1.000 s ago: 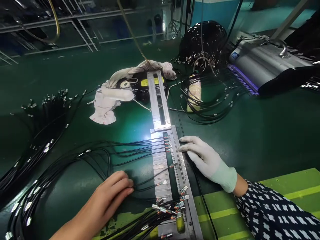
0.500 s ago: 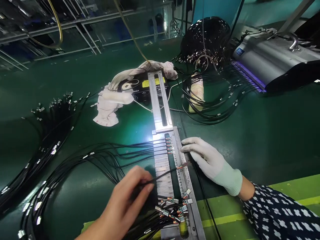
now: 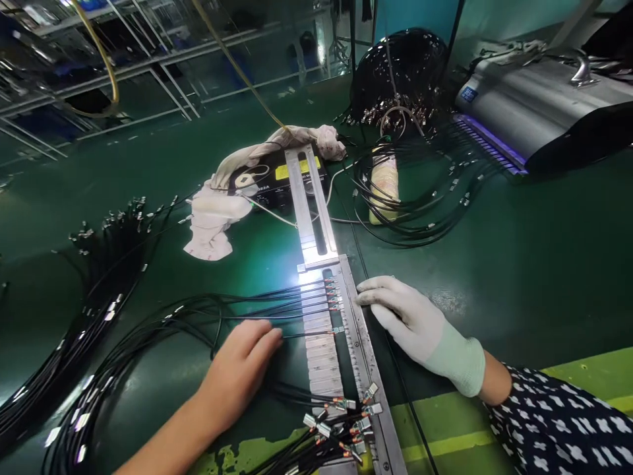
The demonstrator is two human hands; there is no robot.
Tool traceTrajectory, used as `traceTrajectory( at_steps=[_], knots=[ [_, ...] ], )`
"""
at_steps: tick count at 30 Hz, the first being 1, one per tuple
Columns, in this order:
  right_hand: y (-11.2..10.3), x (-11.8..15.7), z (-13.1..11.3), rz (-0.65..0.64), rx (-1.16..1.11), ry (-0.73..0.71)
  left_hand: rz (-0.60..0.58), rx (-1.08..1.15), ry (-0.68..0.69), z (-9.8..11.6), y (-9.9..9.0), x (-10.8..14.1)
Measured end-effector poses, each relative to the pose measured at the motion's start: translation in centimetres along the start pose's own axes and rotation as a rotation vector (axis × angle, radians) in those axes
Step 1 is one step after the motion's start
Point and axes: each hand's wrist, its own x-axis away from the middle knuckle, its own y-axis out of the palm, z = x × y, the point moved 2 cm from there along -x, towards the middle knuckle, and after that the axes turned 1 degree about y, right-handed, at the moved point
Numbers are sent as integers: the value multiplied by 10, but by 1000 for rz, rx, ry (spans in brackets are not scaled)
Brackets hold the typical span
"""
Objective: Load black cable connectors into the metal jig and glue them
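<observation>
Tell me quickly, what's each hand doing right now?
Left hand: closed on a black cable.
Right hand: open, gloved, at the metal fixture's edge.

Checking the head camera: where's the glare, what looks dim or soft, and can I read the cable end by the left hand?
Head view: white glare washes out part of the metal holder; head view: purple light glows under the silver box; head view: background shelves look dim and soft; head view: the left hand's black cable shows, its tip too small for detail.
</observation>
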Motion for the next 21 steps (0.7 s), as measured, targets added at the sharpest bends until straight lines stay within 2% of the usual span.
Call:
traceTrajectory(
  at_steps=[4,6,9,12,21],
  knots=[
    [0,-3,-3,24,16,-2,14,-43,-40,16,12,-13],
    [1,-3,-3,34,30,15,0,-39,-9,25,16,-15],
    [2,-3,-3,35,60,37,-27,88,66,33,18,-15],
    [2,-4,-2,31,75,43,-13,165,74,29,17,-16],
    [2,-6,-3,31,64,75,-25,71,180,15,20,-43]
  ],
)
